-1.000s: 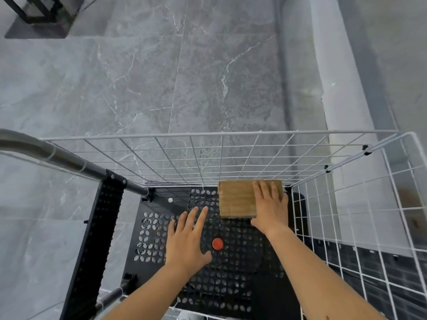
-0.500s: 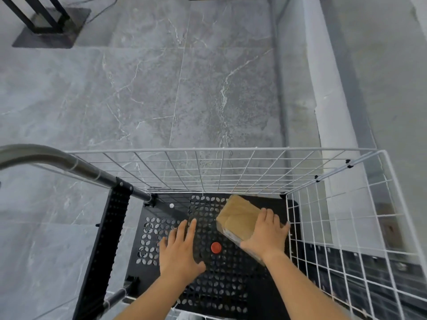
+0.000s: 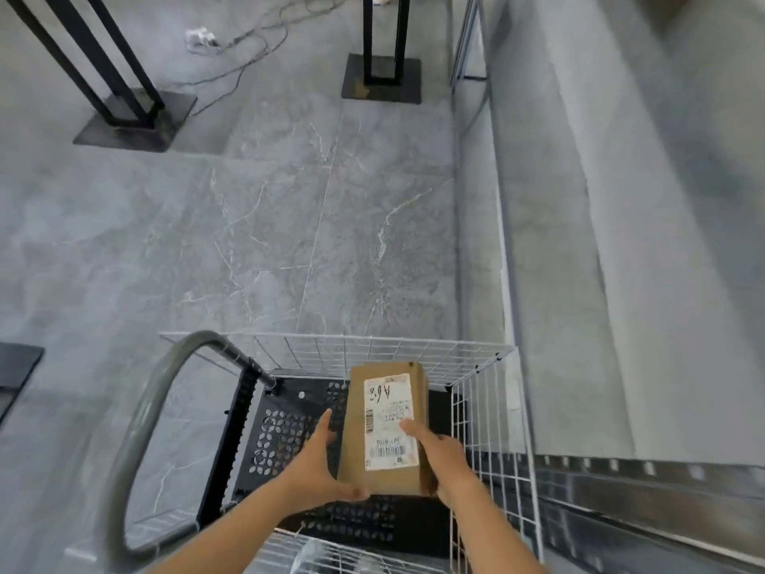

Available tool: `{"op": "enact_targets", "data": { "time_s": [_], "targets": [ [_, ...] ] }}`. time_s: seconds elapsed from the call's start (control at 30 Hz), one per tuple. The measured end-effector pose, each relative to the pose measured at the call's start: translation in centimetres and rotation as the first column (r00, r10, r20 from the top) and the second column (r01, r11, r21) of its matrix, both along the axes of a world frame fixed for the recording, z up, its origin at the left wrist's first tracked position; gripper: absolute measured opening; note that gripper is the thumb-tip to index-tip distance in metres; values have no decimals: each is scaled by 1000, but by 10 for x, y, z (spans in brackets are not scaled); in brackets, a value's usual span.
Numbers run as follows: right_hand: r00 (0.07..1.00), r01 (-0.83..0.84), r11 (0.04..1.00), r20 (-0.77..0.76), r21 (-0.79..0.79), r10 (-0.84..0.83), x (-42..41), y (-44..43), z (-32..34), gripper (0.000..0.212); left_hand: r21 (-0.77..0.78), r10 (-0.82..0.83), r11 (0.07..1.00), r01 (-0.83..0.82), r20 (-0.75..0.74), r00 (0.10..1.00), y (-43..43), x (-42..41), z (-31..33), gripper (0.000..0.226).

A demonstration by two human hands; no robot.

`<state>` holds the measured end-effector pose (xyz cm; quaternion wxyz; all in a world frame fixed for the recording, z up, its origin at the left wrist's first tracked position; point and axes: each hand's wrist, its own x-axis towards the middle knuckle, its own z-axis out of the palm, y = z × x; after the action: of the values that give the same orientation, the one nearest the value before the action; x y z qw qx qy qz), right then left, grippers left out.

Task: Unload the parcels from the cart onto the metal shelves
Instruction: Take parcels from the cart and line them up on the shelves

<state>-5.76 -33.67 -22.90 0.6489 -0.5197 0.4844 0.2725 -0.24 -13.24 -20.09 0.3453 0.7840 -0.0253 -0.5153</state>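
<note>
A brown cardboard parcel (image 3: 356, 441) with a white shipping label on top is lifted above the black perforated deck of the cart (image 3: 285, 428). My left hand (image 3: 321, 470) holds the parcel's left side and near corner, thumb under the near edge. My right hand (image 3: 439, 455) grips its right side, thumb lying on the label. The cart has white wire walls (image 3: 488, 412) at the far and right sides and a grey tube handle (image 3: 140, 412) on the left. No metal shelf surface is clearly in view.
Two black stands on square base plates (image 3: 136, 118) (image 3: 381, 80) rise from the grey tiled floor ahead, with loose cables (image 3: 232, 39) between them. A grey wall and ledge (image 3: 579, 242) run along the right. Another dark plate (image 3: 16, 366) lies at the left edge.
The parcel was flat on the cart deck under my right hand; it has been tilted, turned label-up and lifted. My left hand left the deck and took the parcel's left side. View rose.
</note>
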Motion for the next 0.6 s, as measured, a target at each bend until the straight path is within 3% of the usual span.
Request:
{"op": "enact_targets", "data": {
  "time_s": [0.1,0.3,0.4,0.47,0.6],
  "targets": [
    [1000,13,997,22,74,-15,1,-4,63,61,-170,26,985,-28,-13,1000,-4,-1,54,153],
    [953,62,974,278,217,-123,11,-21,181,49,-375,154,923,-84,159,975,-24,15,162,123],
    [898,108,980,407,168,-168,15,-30,238,46,-449,185,892,-53,257,949,-36,24,213,111],
    [862,115,985,480,129,-164,15,-29,272,44,-478,208,877,-37,308,928,-39,26,241,115],
    [758,160,987,642,-6,-118,1,-10,329,32,-575,228,818,1,326,917,-36,21,276,110]
  ]
}}
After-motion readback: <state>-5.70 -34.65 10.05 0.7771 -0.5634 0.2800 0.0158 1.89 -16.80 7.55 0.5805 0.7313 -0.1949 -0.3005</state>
